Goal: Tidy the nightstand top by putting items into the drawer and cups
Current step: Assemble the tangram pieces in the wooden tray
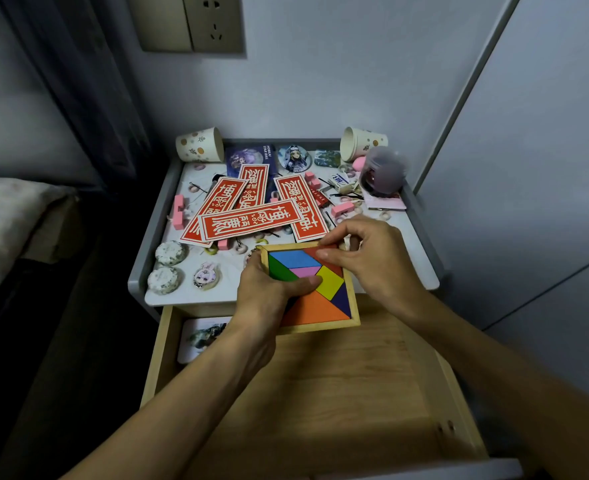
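A wooden-framed tangram puzzle [324, 292] with coloured pieces is held over the nightstand's front edge, above the open wooden drawer [338, 382]. My left hand [265, 299] grips its left side, thumb across the coloured pieces. My right hand [372, 258] pinches its far right corner. On the nightstand top [414, 237] lie several red paper strips [251, 220], pink blocks [179, 211], round badges [293, 159], hair ties and pins. Two spotted paper cups lie on their sides at the back: the left cup [199, 145] and the right cup [362, 143].
A dark jar [383, 173] stands at the back right on a pink card. Two wrapped round cakes [166, 268] sit at the front left. A picture card [203, 337] lies in the drawer's left back corner. A bed is at left, a wall socket above.
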{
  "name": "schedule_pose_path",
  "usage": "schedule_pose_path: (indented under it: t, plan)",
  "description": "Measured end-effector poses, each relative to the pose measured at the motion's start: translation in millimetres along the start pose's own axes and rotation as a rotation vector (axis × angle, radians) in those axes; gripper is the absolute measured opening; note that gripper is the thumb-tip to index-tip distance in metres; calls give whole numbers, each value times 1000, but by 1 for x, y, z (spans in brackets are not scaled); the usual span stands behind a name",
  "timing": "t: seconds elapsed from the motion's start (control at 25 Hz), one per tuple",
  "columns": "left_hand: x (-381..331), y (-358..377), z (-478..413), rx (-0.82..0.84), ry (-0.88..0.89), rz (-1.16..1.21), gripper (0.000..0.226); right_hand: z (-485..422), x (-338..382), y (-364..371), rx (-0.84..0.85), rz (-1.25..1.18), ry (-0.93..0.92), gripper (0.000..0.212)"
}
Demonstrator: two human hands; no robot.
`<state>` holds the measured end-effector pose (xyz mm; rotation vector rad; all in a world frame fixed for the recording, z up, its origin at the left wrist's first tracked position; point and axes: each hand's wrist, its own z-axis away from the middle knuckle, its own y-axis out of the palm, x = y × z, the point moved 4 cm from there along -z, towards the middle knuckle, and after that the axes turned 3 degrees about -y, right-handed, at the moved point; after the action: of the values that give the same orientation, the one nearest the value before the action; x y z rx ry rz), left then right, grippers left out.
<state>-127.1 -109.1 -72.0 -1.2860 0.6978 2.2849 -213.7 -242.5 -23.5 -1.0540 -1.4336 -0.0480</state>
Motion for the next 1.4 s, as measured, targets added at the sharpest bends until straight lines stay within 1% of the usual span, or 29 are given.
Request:
schedule_pose_path:
  t: [0.08, 0.16, 0.2, 0.28, 0.4, 0.44, 0.56, 0.72, 0.88, 0.92, 1.0, 1.04, 1.12, 1.2, 1.28, 1.36, 1.4]
  plan:
    - [0, -1, 0, 5, -10, 6, 62, 0, 0, 0, -24, 123, -13, 21]
    - [-1, -2, 0, 6, -13, 9, 62, 0, -2, 1, -26, 140, 13, 29]
    - [-2, -3, 0, 6, -12, 8, 61, 0, -3, 2, -19, 97, 52, 29]
    - [-3, -4, 2, -3, -14, 9, 59, 2, -6, 4, 23, -65, 180, 28]
    - [-7, -11, 3, -31, -23, 1, 59, 9, -8, 12, 192, -283, 377, 30]
    - [-8, -14, 3, -39, -23, 3, 60, 12, -8, 14, 252, -305, 394, 28]
    - [-12, -25, 6, -76, 3, 1, 62, 19, -7, 21, 376, -293, 351, 23]
    - [-16, -39, 16, -75, 30, -131, 59, 30, -6, 33, 417, -395, 383, 26]
    - [-20, -57, 21, -5, -57, -296, 59, 48, -1, 47, 443, -457, 440, 24]
    - [-23, -61, 24, 23, -73, -346, 55, 54, 2, 49, 450, -483, 450, 24]
    - [-33, -67, 32, 81, -87, -424, 41, 66, 7, 52, 480, -528, 461, 25]
    - [-40, -71, 36, 94, -80, -488, 36, 71, 8, 54, 499, -533, 464, 26]
    - [-52, -81, 40, 73, -43, -708, 37, 79, 6, 58, 530, -511, 484, 27]
    - [-57, -100, 42, -15, 27, -935, 36, 90, 1, 66, 566, -487, 534, 29]
    - [-55, -122, 42, -159, 100, -1216, 36, 102, -6, 83, 616, -462, 614, 24]
    - [-40, -140, 43, -270, 88, -1505, 39, 113, -15, 103, 662, -432, 705, 16]
    - [-30, -146, 43, -286, 50, -1598, 37, 115, -20, 113, 678, -416, 736, 13]
